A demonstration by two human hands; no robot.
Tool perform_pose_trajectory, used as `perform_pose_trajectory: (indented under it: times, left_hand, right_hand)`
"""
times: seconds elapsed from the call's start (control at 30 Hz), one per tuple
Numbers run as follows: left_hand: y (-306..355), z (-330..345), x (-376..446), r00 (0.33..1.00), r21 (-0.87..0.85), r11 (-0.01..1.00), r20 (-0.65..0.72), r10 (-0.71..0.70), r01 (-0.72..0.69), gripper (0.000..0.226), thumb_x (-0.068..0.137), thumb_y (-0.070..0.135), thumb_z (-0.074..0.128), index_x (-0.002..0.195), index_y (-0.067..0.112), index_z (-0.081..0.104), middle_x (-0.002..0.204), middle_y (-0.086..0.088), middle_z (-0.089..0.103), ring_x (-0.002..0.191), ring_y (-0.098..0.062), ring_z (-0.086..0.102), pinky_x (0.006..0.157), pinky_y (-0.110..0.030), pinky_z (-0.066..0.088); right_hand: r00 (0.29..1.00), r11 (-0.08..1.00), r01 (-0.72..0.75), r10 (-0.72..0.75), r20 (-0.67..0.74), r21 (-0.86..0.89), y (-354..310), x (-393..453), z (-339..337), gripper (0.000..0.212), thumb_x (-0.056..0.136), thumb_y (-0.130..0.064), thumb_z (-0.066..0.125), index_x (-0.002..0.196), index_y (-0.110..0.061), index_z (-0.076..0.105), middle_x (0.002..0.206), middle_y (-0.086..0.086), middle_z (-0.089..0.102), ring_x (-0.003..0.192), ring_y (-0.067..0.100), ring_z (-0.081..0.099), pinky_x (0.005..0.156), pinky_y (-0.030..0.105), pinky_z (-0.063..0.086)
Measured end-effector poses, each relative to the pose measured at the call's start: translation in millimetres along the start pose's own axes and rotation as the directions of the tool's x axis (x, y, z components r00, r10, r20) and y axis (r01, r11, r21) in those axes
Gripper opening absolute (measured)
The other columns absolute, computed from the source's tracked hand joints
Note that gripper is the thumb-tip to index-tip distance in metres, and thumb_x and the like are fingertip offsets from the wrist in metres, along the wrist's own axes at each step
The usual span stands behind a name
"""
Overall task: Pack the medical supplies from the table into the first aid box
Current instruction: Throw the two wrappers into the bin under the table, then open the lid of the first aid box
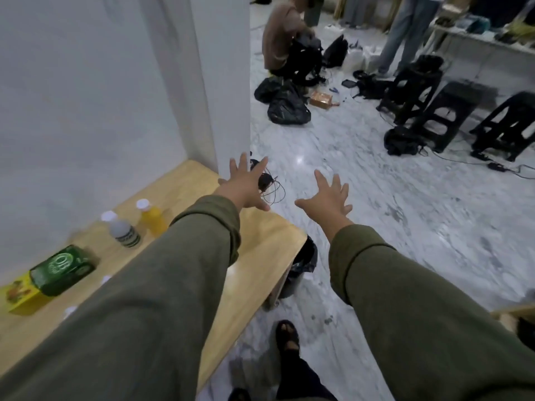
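While labels blur unreadably, left hand (246, 185) and right hand (328, 198) spread empty fingers

Green pack (62, 269): you see a round white logo, too blurred to read.
Clear bottle (123, 231): its dark label band is unreadable.
Yellow box (20, 293): printing, no legible words.

both hands (246, 185) (328, 198) spread empty beyond the table (260, 241), bottles (123, 228) untouched.

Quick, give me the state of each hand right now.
Left hand: open, fingers spread, holding nothing, over the far end of the light wooden table.
Right hand: open, fingers spread, holding nothing.
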State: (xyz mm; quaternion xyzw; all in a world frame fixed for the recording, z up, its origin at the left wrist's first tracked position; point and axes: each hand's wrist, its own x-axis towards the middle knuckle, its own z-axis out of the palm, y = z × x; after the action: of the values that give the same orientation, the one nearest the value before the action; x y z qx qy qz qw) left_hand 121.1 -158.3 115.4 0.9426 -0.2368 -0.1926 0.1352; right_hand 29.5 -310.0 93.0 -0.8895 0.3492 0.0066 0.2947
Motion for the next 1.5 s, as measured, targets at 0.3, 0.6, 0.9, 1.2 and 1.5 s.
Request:
perform_pose_trajectory:
  times: [0.3, 0.6, 0.9, 1.2, 1.5]
  left_hand:
    - [-54, -51, -107, 0.97, -0.072, 0.983, -0.163, -0.181, 0.171, 0.118, 0.071, 0.033, 0.081, 0.146, 0.04, -0.01, 0.156, -0.005, -0.026, 0.142, -0.032, -0.024, 0.111, -0.064, 0.007]
    - [-113, -64, -221, 0.852, -0.224, 0.887, -0.26, -0.454, 0.404, 0.118, 0.072, 0.028, 0.08, 0.146, 0.041, -0.011, 0.155, -0.003, -0.028, 0.142, -0.031, -0.025, 0.112, -0.063, 0.004]
    - [-196, -17, -353, 0.673, -0.335, 0.718, -0.259, -0.693, 0.611, 0.12, 0.069, 0.033, 0.082, 0.146, 0.039, -0.01, 0.156, -0.006, -0.026, 0.143, -0.031, -0.023, 0.112, -0.062, 0.006]
    - [-326, 12, -466, 0.541, -0.41, 0.556, -0.164, -0.825, 0.723, 0.12, 0.071, 0.032, 0.081, 0.147, 0.038, -0.012, 0.155, -0.006, -0.027, 0.143, -0.033, -0.023, 0.111, -0.064, 0.007]
    - [-417, 41, -479, 0.552, -0.569, 0.514, -0.123, -0.825, 0.642, 0.124, 0.069, 0.02, 0.082, 0.143, 0.047, -0.013, 0.154, -0.003, -0.029, 0.144, -0.037, -0.014, 0.115, -0.058, 0.012]
  right_hand:
    - [0.969, 0.968, 0.248, -0.247, 0.022, -0.027, -82, -63, -5, 0.089, 0.08, -0.031, 0.067, 0.146, -0.04, 0.009, 0.16, 0.002, -0.008, 0.146, 0.031, -0.012, 0.113, 0.059, 0.008]
    - [0.841, 0.846, 0.532, -0.522, 0.146, -0.038, -141, -128, 18, 0.088, 0.08, -0.039, 0.068, 0.147, -0.038, 0.012, 0.16, 0.003, -0.004, 0.147, 0.031, -0.007, 0.113, 0.059, 0.01]
    - [0.641, 0.675, 0.737, -0.702, 0.311, 0.004, -185, -237, 102, 0.09, 0.078, -0.04, 0.07, 0.146, -0.039, 0.011, 0.16, 0.003, -0.004, 0.147, 0.031, -0.005, 0.113, 0.059, 0.013]
    - [0.444, 0.522, 0.852, -0.769, 0.46, 0.049, -253, -354, 215, 0.094, 0.076, -0.042, 0.072, 0.146, -0.04, 0.01, 0.16, 0.002, -0.005, 0.147, 0.03, -0.004, 0.114, 0.059, 0.015]
    - [0.448, 0.564, 0.824, -0.712, 0.54, 0.059, -285, -401, 298, 0.101, 0.075, -0.031, 0.077, 0.147, -0.038, 0.007, 0.16, 0.005, -0.009, 0.146, 0.037, 0.003, 0.116, 0.053, 0.019]
